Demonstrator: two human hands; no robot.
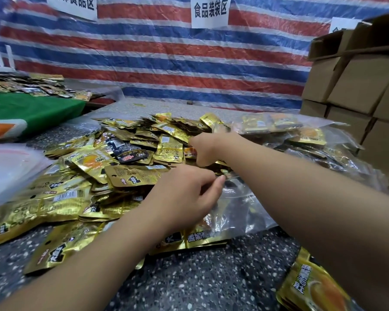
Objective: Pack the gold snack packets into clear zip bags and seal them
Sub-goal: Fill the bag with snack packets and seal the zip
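Your left hand pinches the clear zip bag mouth at centre frame, apparently keeping it open. Your right hand, fingers curled, reaches the gold snack packets heaped centre-left; its grip is unclear.

Bare forearms, no sleeves; hands ungloved.

The scene is lit brightly and evenly, and only soft shadows are seen. Glare is reflected from the gold packets. Edges are bent by wide-angle distortion, and the lower left is blurred.
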